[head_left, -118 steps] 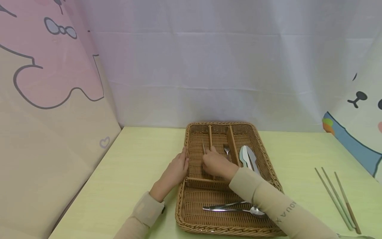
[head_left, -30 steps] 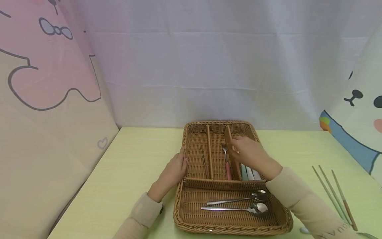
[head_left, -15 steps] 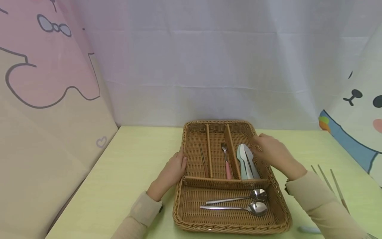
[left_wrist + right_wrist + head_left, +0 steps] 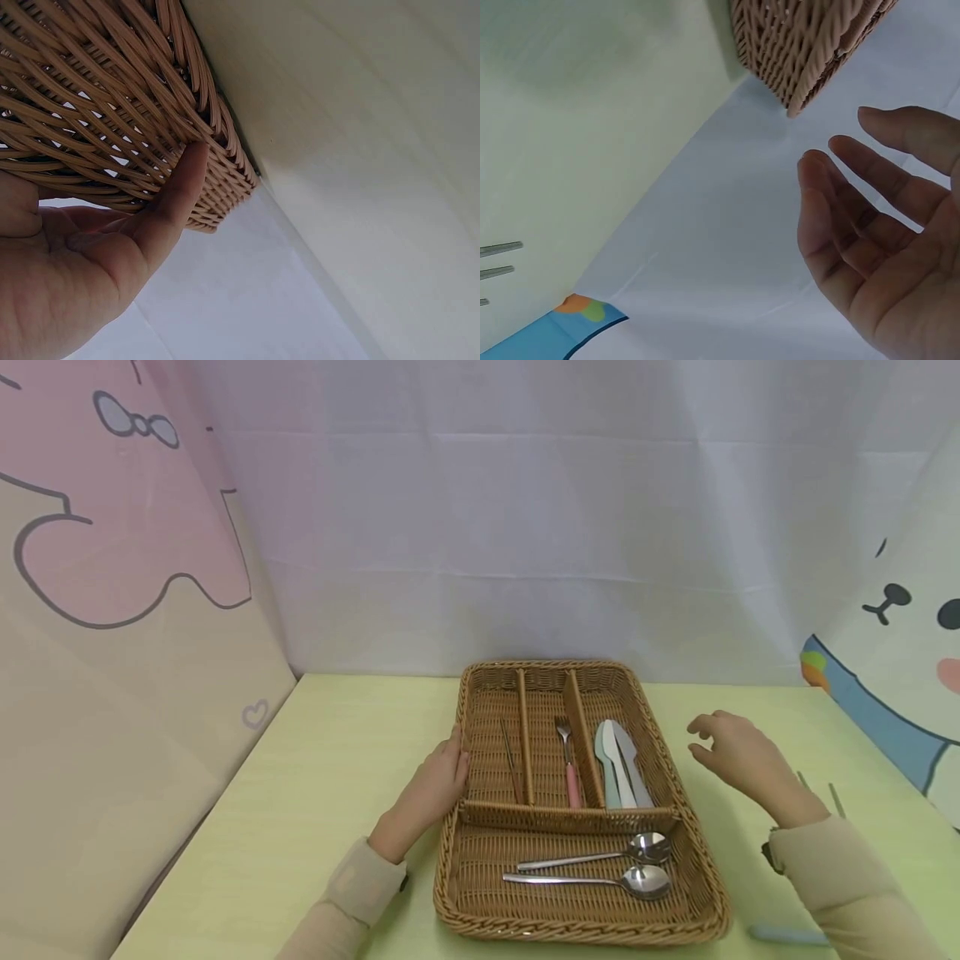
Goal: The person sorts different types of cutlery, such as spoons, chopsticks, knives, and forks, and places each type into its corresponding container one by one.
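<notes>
My left hand (image 4: 426, 789) holds the left rim of the brown wicker basket (image 4: 581, 935); in the left wrist view, a finger of that hand (image 4: 112, 262) lies against the basket's outer wall (image 4: 135, 97). Off the basket's right side hovers my right hand (image 4: 750, 764), empty, its fingers loosely bent, as the right wrist view of the hand (image 4: 892, 240) also shows. A thin stick-like piece (image 4: 512, 760) lies in the left compartment, a pink-handled fork (image 4: 572, 785) in the middle one. White (image 4: 617, 760), mint and grey utensils share the right one. Two metal spoons (image 4: 647, 881) lie in front.
Slim sticks (image 4: 836, 800) lie on the table to the right, partly behind my right arm. A pale blue-grey handle (image 4: 787, 935) shows by the front right, partly covered by the sleeve. The grey-white curtain (image 4: 480, 552) stands behind the table.
My right hand has moved from the left compartment, over the right one, to beyond the basket's right rim. The thin piece stays lying in the left compartment. My left hand remains at the rim.
</notes>
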Demonstrator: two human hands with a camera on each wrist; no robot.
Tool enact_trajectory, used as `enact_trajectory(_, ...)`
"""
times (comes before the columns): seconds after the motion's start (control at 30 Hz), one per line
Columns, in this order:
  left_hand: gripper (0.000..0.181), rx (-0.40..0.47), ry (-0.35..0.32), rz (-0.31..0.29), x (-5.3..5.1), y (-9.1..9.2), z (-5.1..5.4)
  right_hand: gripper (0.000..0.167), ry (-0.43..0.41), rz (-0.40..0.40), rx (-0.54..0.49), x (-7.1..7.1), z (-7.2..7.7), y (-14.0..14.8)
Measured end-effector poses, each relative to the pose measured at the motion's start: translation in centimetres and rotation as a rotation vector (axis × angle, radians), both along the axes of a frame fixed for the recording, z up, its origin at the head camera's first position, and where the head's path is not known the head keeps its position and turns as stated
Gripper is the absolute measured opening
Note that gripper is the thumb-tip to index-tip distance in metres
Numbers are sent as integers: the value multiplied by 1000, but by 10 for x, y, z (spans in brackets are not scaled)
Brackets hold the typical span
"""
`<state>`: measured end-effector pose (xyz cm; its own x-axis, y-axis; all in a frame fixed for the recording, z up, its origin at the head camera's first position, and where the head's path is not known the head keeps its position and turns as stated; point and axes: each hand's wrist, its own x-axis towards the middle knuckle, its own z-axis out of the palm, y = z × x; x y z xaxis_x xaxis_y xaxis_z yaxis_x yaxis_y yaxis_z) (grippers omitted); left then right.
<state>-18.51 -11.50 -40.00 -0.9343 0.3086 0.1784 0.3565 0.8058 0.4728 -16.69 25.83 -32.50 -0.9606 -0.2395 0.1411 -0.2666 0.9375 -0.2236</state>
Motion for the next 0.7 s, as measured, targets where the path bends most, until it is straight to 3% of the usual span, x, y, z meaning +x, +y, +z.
enact_trajectory(0.7, 51, 4, 19, -9, 0, 0, 2, 36, -173, -176, 20, 22, -42, 90)
